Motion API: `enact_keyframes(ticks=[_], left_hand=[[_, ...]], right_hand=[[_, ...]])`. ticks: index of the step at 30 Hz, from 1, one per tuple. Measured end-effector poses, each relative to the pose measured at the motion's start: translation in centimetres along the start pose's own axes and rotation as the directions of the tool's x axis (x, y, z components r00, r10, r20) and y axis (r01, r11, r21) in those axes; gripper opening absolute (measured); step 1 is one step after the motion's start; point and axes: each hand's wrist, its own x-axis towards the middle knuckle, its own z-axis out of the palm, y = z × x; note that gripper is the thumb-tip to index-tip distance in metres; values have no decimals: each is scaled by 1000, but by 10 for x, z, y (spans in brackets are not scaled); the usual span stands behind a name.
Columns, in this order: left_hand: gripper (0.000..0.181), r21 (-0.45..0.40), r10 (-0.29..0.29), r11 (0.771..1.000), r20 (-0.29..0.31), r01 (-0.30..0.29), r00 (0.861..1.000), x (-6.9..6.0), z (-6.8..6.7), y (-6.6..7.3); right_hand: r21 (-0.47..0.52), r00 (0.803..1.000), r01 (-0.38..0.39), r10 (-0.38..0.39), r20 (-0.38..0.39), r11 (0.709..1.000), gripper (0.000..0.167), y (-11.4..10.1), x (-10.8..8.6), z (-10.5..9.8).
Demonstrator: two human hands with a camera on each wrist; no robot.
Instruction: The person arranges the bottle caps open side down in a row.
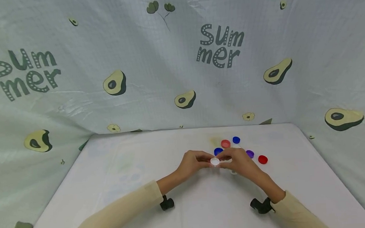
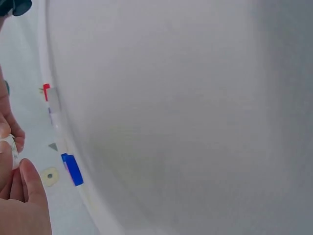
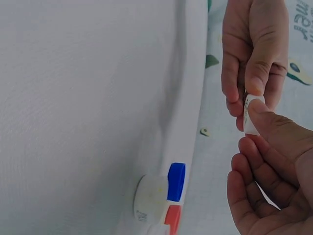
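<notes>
Between the two hands, a small round white cap (image 1: 215, 161) is held above the white table. My left hand (image 1: 192, 164) pinches its left side, thumb and fingertips on the rim. From the other side my right hand (image 1: 239, 162) pinches it as well. The right wrist view shows the white cap (image 3: 251, 117) edge-on with faint marks on its side, both thumbs against it. At the left edge of the left wrist view, the cap (image 2: 15, 152) is partly covered by fingers. Closest behind the hands lies a blue cap (image 1: 218, 151).
Beyond the hands lie a coral-red cap (image 1: 225, 143) and another blue cap (image 1: 236, 139). Right of them are a purple cap (image 1: 250, 154) and a red cap (image 1: 263, 159). A whitish cap (image 1: 233, 172) shows partly under the right hand. A patterned sheet (image 1: 148, 60) hangs behind the table.
</notes>
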Motion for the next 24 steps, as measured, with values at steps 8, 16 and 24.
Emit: enact_keyframes(ticks=[8, 16, 24], left_hand=[[27, -38, 13, 999, -46, -15, 999, -11, -11, 14], [27, -62, 27, 998, -102, -33, 994, -21, -19, 26], [24, -225, 46, 971, -128, -74, 991, -26, -23, 30]], right_hand=[[23, 995, 74, -72, -75, 997, 31, -12, -4, 1], [69, 939, 258, -234, -251, 964, 33, -19, -6, 8], [-64, 755, 549, -527, -390, 834, 35, -21, -2, 15]])
